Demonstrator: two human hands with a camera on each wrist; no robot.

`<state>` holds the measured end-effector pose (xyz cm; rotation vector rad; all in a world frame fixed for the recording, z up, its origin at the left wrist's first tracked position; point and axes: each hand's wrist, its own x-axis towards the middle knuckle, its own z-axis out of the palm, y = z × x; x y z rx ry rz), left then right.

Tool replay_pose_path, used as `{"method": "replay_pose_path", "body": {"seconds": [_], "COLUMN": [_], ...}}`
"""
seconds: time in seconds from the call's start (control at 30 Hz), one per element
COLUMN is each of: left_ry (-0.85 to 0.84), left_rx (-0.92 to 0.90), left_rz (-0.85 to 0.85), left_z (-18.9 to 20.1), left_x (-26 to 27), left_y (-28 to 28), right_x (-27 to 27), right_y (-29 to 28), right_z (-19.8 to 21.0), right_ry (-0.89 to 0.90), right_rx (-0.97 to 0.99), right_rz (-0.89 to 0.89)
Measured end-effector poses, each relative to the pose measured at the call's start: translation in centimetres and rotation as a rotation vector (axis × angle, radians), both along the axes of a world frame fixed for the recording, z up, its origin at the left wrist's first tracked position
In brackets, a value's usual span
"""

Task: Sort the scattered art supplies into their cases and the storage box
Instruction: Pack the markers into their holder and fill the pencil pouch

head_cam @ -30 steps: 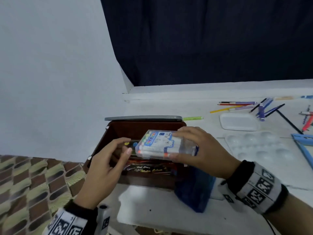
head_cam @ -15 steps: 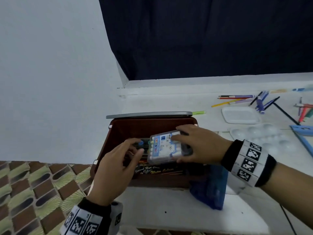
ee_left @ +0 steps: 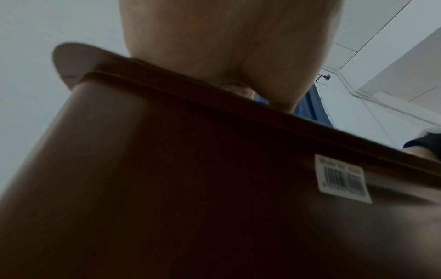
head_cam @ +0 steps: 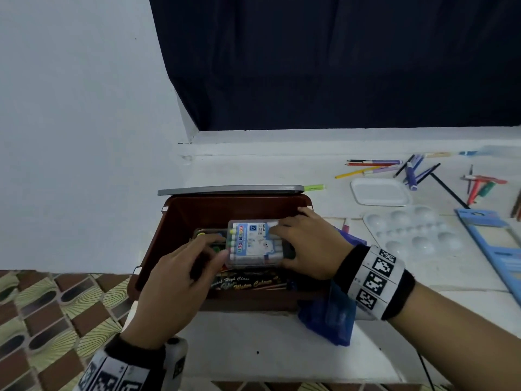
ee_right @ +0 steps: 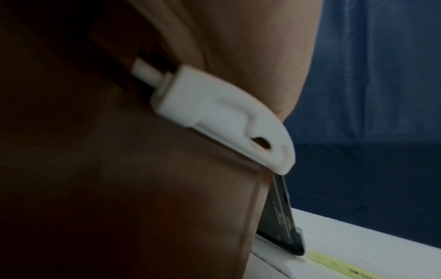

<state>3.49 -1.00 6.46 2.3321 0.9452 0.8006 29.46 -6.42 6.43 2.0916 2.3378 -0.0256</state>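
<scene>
Colour pen case going into the brown storage box

The clear colour pen case (head_cam: 255, 244) sits inside the brown storage box (head_cam: 180, 221) on top of a black watercolour case (head_cam: 248, 284), and we've got our right hand (head_cam: 306, 248) curled over its right end while our left hand (head_cam: 180, 280) pinches the left end. The grey lid (head_cam: 231, 189) stands behind the box, with a blue pouch (head_cam: 328, 313) to its right on the desk (head_cam: 253, 348) and loose pencils (head_cam: 372, 166) further back.
</scene>
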Motion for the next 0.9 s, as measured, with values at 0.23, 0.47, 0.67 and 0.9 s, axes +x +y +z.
{"method": "replay_pose_path", "body": {"seconds": [0.23, 0.47, 0.67, 0.9], "left_ry": [-0.140, -0.216, -0.258, -0.358], "left_rx": [-0.021, 0.000, -0.043, -0.187], "left_rz": [-0.062, -0.055, -0.051, -0.056], "left_z": [0.6, 1.0, 1.1, 0.7], "left_x": [2.5, 8.0, 13.7, 20.6], "left_y": [-1.5, -3.9, -7.7, -14.1], "right_x": [1.3, 5.7, 10.6, 18.5], "right_y": [-2.1, -7.0, -12.9, -20.1], "right_z": [0.5, 1.8, 1.7, -0.2], "right_ry": [0.366, 0.540, 0.711, 0.848], "right_rx": [0.202, 0.366, 0.420, 0.440], "right_rz": [-0.028, -0.063, -0.137, -0.223]}}
